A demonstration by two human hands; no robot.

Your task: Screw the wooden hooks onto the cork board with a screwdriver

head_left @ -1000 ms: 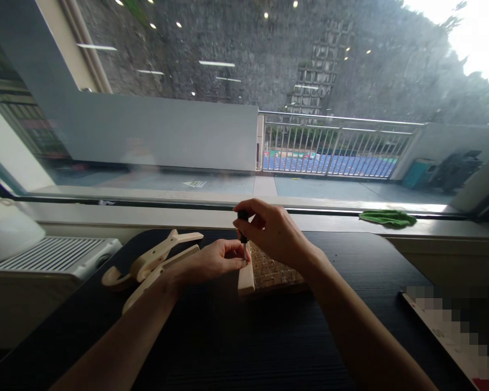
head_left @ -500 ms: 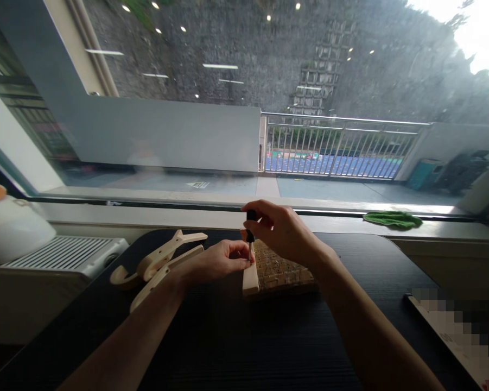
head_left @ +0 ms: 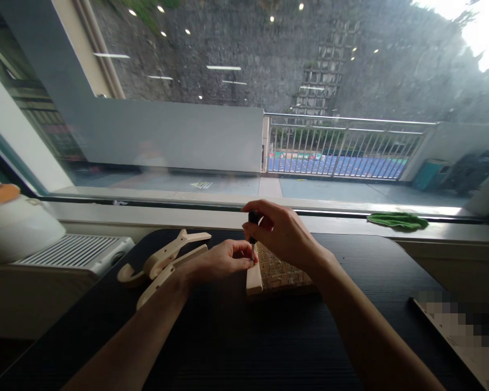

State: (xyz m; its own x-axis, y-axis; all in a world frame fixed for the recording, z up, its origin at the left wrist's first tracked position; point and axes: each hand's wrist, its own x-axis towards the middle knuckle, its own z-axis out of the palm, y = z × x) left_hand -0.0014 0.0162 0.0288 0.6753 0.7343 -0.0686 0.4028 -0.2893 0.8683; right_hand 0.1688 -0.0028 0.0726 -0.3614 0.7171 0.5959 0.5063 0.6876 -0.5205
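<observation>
My right hand (head_left: 283,231) is closed around the black handle of a screwdriver (head_left: 253,233), held upright with its metal shaft pointing down. The tip meets the pale wooden strip (head_left: 254,282) along the left edge of a brown woven-looking panel (head_left: 283,271). My left hand (head_left: 223,258) pinches at the foot of the shaft, fingertips against the strip; whatever sits between them is too small to make out. Left of that hand lie curved pale wooden pieces (head_left: 169,255) with small holes, partly hidden by my left forearm.
Everything lies on a dark table (head_left: 236,342) by a window. A green cloth (head_left: 398,220) rests on the sill at right. Beyond the left edge are a white radiator (head_left: 75,250) and a white pot-like vessel (head_left: 18,228). A long pale object (head_left: 443,331), partly pixelated, stands at lower right.
The view has shifted slightly, so everything appears a little further right. Both hands keep the same hold, with the screwdriver upright at the same spot on the strip.
</observation>
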